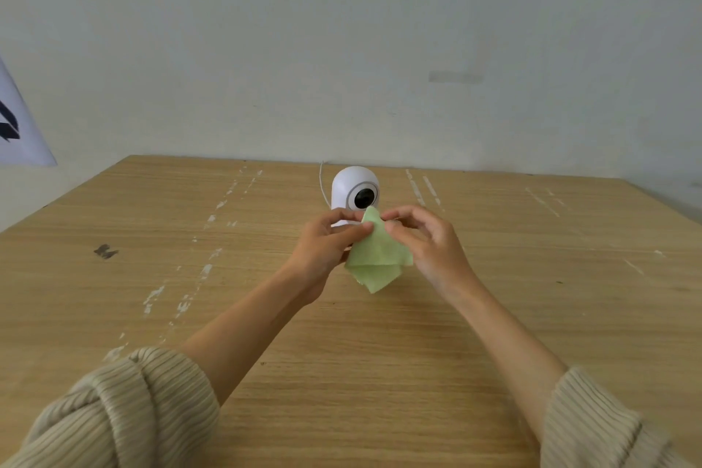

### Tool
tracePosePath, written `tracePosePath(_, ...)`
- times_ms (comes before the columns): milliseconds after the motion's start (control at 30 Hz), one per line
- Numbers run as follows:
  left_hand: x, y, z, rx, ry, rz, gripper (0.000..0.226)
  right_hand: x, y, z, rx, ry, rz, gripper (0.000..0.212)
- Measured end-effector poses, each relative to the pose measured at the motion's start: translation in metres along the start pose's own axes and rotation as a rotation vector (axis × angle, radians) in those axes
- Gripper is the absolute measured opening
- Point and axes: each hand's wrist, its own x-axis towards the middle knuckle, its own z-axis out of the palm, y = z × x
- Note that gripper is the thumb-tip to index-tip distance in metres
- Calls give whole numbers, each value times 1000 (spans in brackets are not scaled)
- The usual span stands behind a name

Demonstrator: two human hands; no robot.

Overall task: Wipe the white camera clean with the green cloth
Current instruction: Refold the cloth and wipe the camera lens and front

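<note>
Together our left hand (323, 251) and right hand (425, 243) pinch the thin pale-green cloth (376, 258) before the rounded white plastic camera (351, 190).

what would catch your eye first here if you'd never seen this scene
The green cloth, held up mid-frame between the left hand and right hand, pinched near its top corner and hanging free. Just behind it stands the white camera, upright near the far edge of the wooden table, its dark lens facing the viewer.

No legible text (anywhere visible)
</note>
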Motion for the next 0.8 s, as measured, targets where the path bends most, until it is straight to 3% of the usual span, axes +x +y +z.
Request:
tracePosePath(133, 1, -2, 1, 42, 35, 43, 15, 0, 7, 3, 9, -51, 45, 14)
tracePosePath(300, 14, -15, -24, 507, 343, 206, 30, 9, 16, -7, 29, 168, 112, 21)
tracePosePath(433, 36, -25, -43, 749, 213, 108, 84, 21, 17, -1, -147, 307, -23, 13)
tracePosePath(500, 45, -27, -46, 760, 128, 77, 98, 26, 14, 9, -222, 378, -139, 11)
tracePosePath(633, 59, -27, -47, 720, 37, 119, 100, 35, 15, 25, -360, 485, -315, 7)
tracePosePath(800, 66, -28, -50, 770, 31, 209, 84, 41, 26, 33, -491, 470, -375, 8)
